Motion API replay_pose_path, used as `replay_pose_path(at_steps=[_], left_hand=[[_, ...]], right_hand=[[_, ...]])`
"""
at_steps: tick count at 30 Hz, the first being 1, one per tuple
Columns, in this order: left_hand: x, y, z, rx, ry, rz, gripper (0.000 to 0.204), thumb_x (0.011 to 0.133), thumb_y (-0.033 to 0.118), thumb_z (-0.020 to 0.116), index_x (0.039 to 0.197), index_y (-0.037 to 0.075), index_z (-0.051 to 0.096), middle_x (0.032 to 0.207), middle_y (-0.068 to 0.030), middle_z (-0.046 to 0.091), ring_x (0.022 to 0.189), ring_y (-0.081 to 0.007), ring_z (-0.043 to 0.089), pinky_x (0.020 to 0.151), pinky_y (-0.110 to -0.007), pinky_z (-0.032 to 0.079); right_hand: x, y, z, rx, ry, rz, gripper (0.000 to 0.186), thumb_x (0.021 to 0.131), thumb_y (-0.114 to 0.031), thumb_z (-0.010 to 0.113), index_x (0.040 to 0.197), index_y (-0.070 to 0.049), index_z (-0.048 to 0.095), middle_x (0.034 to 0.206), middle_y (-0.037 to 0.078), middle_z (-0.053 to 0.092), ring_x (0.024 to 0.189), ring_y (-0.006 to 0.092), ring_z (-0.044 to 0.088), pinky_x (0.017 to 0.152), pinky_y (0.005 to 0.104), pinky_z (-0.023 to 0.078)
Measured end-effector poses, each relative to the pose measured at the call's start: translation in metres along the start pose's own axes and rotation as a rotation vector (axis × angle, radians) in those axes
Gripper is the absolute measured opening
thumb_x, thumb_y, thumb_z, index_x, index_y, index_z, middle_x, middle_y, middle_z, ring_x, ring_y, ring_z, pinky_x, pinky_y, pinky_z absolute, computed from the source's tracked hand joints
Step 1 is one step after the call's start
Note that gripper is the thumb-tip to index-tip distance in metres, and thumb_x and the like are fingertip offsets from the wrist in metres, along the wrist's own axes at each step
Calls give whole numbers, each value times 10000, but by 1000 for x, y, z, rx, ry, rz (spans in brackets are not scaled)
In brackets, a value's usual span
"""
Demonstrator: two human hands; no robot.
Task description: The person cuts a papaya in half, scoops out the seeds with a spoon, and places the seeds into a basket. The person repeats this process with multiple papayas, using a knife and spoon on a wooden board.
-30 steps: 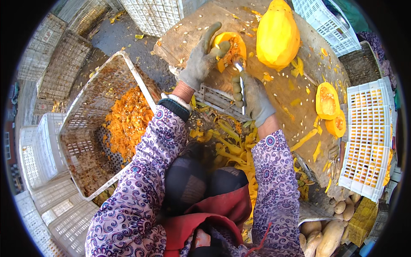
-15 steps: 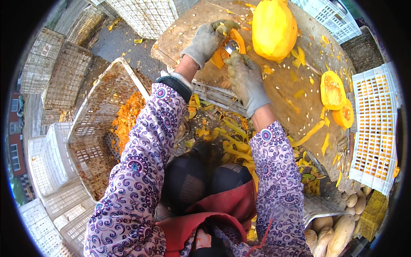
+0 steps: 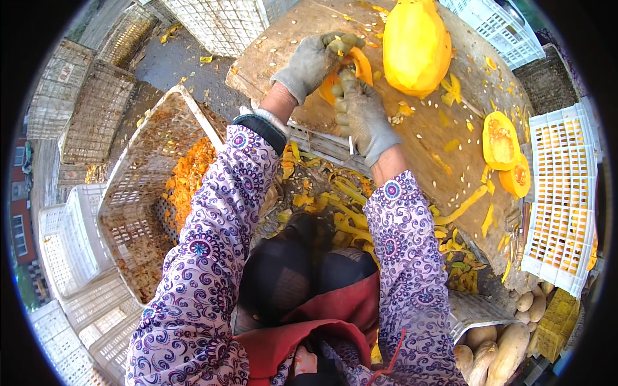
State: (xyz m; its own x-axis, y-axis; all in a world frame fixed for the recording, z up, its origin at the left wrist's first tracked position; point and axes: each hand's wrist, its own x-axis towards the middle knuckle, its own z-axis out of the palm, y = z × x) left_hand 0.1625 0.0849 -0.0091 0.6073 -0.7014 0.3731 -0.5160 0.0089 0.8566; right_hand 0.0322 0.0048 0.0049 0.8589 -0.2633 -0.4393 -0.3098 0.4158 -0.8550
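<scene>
My gloved left hand (image 3: 314, 67) is closed on a hollowed orange squash piece (image 3: 362, 65), held over the near left part of a wooden board (image 3: 425, 128). My gloved right hand (image 3: 365, 117) is closed at the same piece, gripping a spoon whose pale handle end (image 3: 351, 146) pokes out below the palm. Its metal bowl is hidden now behind the fingers and the squash. Just right of both hands, a large peeled yellow squash (image 3: 417, 48) lies on the board. Two cut squash pieces, a larger one (image 3: 501, 140) and a smaller one (image 3: 515, 177), rest near the board's right edge.
A dirty crate (image 3: 132, 212) holding orange pulp (image 3: 191, 174) stands at my left. Stacked crates (image 3: 71, 238) line the far left. A white crate (image 3: 559, 199) of cut squash borders the board's right side. Unpeeled squashes (image 3: 508, 354) lie lower right; peelings (image 3: 347, 209) litter the ground.
The spoon's shiny bowl, visible before at the squash piece, is now out of sight. My right hand has turned and moved slightly down and left; the left still grips the piece.
</scene>
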Motion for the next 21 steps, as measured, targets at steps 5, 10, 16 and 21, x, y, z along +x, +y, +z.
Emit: replay_pose_path(at_steps=[5,10,16,21], left_hand=[[1,-2,-1,22,-8,9,406,933,366,489,1119,26,606,1086,-52,642,994,-131,569,899,-272,436],[4,-7,0,-49,-13,33,472,922,446,482,1107,31,613,1071,-44,645,979,-122,562,900,-268,429],[4,-11,-1,7,-5,15,528,909,510,471,1102,41,619,1034,-32,647,937,-110,546,872,-258,432],[5,-10,2,-30,21,13,516,908,504,479,1121,55,617,1043,-43,648,949,-109,556,865,-270,442]], right_hand=[[5,4,-7,45,9,53,439,889,-520,506,893,-82,519,560,-64,381,385,38,269,348,197,212],[6,5,-14,-88,18,167,414,900,-492,496,891,-80,529,575,-62,393,402,43,298,351,198,220],[3,6,-9,-108,45,178,409,905,-472,489,904,-66,539,575,-60,387,403,45,294,352,207,224],[1,8,-11,-312,153,140,466,909,-476,476,899,-26,596,638,72,544,489,187,483,457,331,388]])
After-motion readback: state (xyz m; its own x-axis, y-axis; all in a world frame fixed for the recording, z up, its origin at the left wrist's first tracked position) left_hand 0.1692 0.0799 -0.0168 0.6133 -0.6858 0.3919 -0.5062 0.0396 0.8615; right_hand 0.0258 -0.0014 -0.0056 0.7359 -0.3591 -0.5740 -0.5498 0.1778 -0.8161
